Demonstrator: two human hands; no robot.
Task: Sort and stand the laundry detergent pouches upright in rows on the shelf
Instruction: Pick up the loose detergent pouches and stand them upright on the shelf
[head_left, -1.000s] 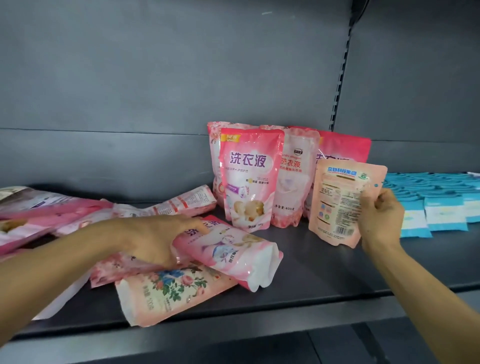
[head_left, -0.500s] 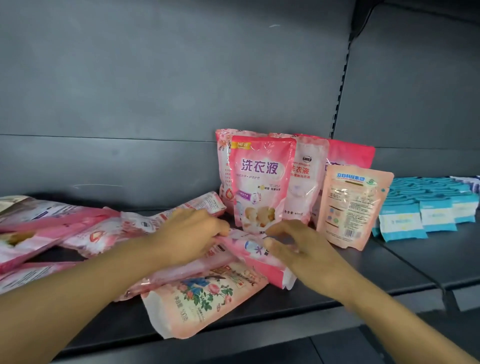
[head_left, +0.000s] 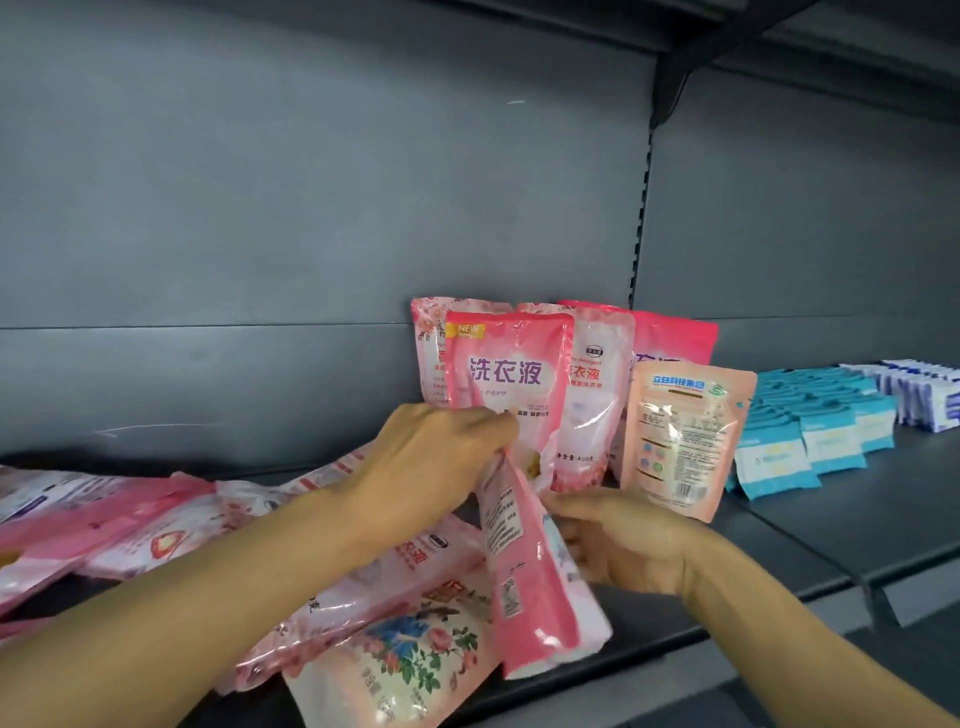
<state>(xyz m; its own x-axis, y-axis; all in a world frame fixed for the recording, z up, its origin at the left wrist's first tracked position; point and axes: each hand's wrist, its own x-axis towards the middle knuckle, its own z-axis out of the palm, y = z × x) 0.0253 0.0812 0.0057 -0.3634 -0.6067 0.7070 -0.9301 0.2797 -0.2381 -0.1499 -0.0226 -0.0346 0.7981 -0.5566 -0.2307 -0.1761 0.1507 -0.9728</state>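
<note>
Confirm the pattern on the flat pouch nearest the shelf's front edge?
Floral: pink roses, green leaves and blue on a cream-pink floral pouch, seen in the head view.

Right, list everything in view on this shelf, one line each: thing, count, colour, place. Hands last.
Held pouch: one, pink, raised on end at the shelf front, between both hands.
Standing pouches: about five, pink and peach, upright at the back centre; the peach one shows its back label.
Lying pouches: several, exact count unclear, pink, flat in a pile at left.
Floral pouch: one, cream with roses, flat at the front edge.
Small packets: many, blue and white, in rows at right.
Shelf: dark grey, with a grey back panel.
Left hand: pinches the held pouch's top.
Right hand: grips its side.
</note>
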